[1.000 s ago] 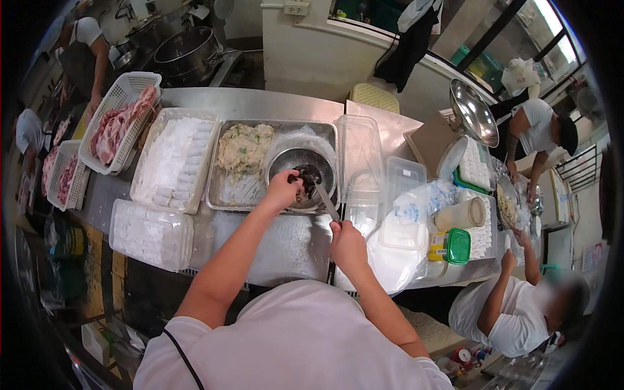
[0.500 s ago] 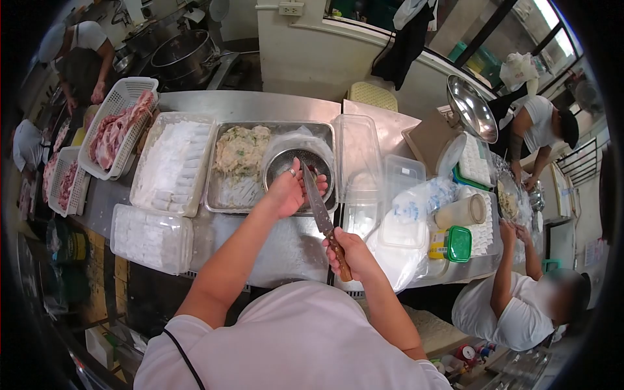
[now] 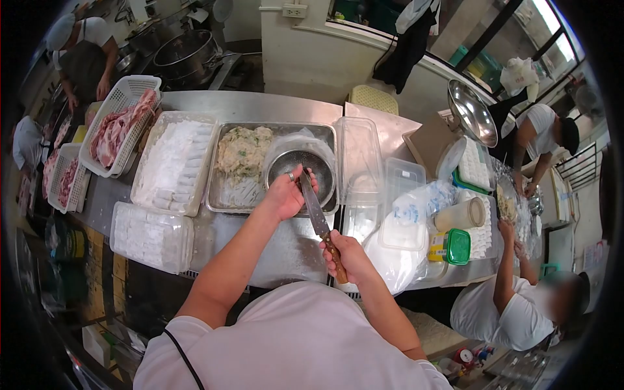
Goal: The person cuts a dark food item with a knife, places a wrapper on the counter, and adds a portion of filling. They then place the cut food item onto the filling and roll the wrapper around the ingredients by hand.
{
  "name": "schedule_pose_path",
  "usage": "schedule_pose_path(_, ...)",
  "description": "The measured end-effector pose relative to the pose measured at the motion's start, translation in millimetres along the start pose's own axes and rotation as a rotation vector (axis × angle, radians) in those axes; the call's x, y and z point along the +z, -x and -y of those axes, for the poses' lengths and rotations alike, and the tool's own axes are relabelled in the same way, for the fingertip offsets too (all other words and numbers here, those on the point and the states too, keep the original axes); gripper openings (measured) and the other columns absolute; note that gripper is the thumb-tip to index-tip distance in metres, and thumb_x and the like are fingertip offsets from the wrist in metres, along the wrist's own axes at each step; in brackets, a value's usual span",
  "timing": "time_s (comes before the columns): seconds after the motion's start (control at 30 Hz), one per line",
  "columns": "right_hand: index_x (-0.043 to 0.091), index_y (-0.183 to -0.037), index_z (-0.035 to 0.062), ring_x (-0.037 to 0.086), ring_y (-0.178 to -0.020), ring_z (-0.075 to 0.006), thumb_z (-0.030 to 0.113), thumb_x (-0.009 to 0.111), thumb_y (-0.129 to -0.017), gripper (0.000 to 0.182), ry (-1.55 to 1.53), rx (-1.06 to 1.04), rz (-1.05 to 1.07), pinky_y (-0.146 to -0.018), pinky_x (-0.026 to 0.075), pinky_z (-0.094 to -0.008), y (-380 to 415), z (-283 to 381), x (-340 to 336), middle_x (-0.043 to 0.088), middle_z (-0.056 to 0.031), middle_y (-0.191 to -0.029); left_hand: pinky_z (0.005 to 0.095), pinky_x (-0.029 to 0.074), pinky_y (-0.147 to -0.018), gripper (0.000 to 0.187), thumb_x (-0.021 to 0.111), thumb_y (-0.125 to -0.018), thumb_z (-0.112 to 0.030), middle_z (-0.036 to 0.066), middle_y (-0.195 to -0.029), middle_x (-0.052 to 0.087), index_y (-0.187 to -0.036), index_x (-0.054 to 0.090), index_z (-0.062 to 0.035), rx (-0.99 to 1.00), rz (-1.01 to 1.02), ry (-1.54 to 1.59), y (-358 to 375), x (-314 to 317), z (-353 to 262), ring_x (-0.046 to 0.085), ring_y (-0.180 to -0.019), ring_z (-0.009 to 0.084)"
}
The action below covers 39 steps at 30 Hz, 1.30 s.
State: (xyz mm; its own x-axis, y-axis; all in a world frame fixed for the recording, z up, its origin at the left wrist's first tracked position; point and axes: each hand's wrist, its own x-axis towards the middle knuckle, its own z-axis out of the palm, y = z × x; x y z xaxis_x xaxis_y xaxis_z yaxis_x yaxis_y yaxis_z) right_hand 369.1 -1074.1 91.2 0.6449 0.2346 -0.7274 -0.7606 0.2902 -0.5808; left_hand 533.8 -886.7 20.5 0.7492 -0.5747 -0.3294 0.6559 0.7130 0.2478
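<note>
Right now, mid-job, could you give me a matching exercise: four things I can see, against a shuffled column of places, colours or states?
Things:
1. Knife
2. Pale mixture
3. Larger meat pieces
4. Tub lid

Place, colour or state:
A. Solid green
B. In a white perforated basket
C. Handle gripped in the right hand
D. Heaped in the metal tray

Pairs: 1-C, 2-D, 3-B, 4-A
</note>
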Motion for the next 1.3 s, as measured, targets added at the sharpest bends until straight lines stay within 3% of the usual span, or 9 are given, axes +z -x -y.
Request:
schedule_pose_path(0.5, 0.060, -0.098, 0.0035, 0.050, -0.049, -0.0121, 0.044, 0.043, -0.111, 0.045, 0.077, -0.097, -0.108, -0.043, 0.044, -0.0302, -3.3, -9.0, 5.1, 0.054, -0.0006, -0.068, 0.0428, 0.055, -0.096, 0.018, 0.051, -0.109, -0.015, 0.011, -0.104, 0.063, -0.113, 0.060, -0.0007, 0.097, -0.164, -0.018, -5.6, -7.0, 6.8, 0.064, -0.097, 0.0247)
schedule_pose_path(0.67, 0.060, -0.098, 0.0049, 0.049, -0.048, -0.0117, 0.044, 0.044, -0.111, 0.044, 0.095, -0.243, -0.196, -0.043, 0.044, -0.0297, -7.7, -11.9, -9.7, 0.055, -0.0004, -0.068, 0.0438, 0.053, -0.104, 0.016, 0.050, -0.107, -0.008, 0.016, -0.119, 0.063, -0.120, 0.054, 0.0003, 0.168, -0.179, -0.129, -3.1, -12.6, 1.0, 0.064, -0.112, 0.0290)
schedule_pose_path(0.87, 0.062, -0.097, 0.0012, 0.052, -0.051, -0.0122, 0.042, 0.044, -0.112, 0.047, 0.572, -0.466, -0.358, -0.047, 0.045, -0.0301, -13.0, -21.8, -10.8, 0.057, -0.0022, -0.064, 0.0459, 0.051, -0.111, 0.028, 0.048, -0.105, 0.000, 0.021, -0.136, 0.059, -0.133, 0.049, 0.0022, 0.175, -0.095, -0.374, 5.5, 0.6, -0.8, 0.060, -0.128, 0.0343)
schedule_pose_path(0.97, 0.067, -0.095, -0.0031, 0.063, -0.063, -0.0231, 0.039, 0.047, -0.110, 0.049, 0.734, -0.516, -0.453, -0.061, 0.049, -0.0391, -3.1, -14.4, 12.2, 0.064, -0.0122, -0.066, 0.0447, 0.051, -0.111, 0.032, 0.048, -0.105, 0.002, 0.021, -0.140, 0.057, -0.137, 0.047, 0.0018, 0.161, -0.065, -0.428, 10.8, 13.4, 1.7, 0.060, -0.129, 0.0335)
schedule_pose_path(1.2, 0.061, -0.089, -0.0038, 0.063, -0.063, -0.0424, 0.036, 0.049, -0.110, 0.046, 0.855, -0.583, -0.497, -0.060, 0.048, -0.0481, -5.0, -16.6, 15.4, 0.062, -0.0241, -0.066, 0.0411, 0.051, -0.111, 0.034, 0.049, -0.105, 0.002, 0.020, -0.142, 0.056, -0.139, 0.046, 0.0015, 0.188, 0.049, -0.467, 12.0, 14.0, 4.3, 0.061, -0.128, 0.0304)
schedule_pose_path(1.3, 0.060, -0.088, -0.0041, 0.063, -0.064, -0.0457, 0.035, 0.049, -0.110, 0.046, 0.842, -0.580, -0.498, -0.060, 0.048, -0.0496, -4.8, -16.7, 17.0, 0.062, -0.0259, -0.067, 0.0412, 0.051, -0.111, 0.034, 0.048, -0.105, 0.003, 0.020, -0.142, 0.056, -0.138, 0.047, 0.0015, 0.193, 0.030, -0.468, 13.1, 16.9, 4.9, 0.061, -0.128, 0.0305)
